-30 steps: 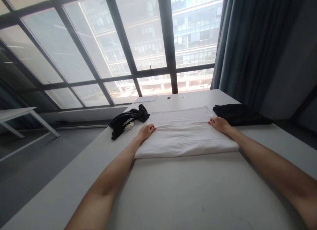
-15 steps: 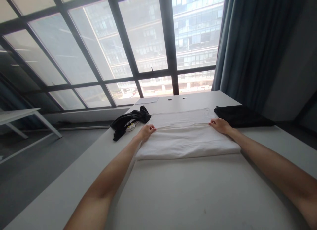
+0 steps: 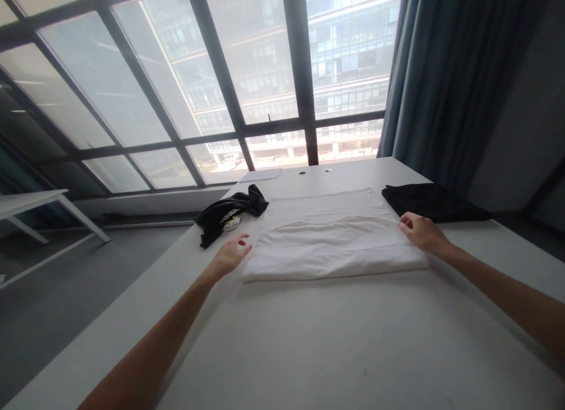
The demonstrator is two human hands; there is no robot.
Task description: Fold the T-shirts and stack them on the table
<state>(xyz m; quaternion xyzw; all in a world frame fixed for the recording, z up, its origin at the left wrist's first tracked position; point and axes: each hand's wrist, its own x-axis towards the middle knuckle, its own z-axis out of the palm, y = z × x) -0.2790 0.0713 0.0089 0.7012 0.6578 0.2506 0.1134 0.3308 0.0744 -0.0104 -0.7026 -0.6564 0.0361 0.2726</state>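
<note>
A folded white garment, probably a shirt, lies flat on the white table in front of me. Its near part is doubled over, and the upper edge of that layer bows into a loose, wrinkled curve across the middle. Just off the left side is my left hand, open with fingers apart and holding nothing. At the right side my right hand has loosely curled fingers with a gap between them. Its fingertips are at the garment's edge; whether they touch it I cannot tell.
A crumpled black cloth bundle with white lettering lies left of the garment. Folded black fabric lies at the right. A flat white sheet is at the table's far left corner. Large windows and a dark curtain stand behind.
Both hands have let go of the folded layer's upper edge and drawn back outward, the left toward me too. That edge now sags into a curve.
</note>
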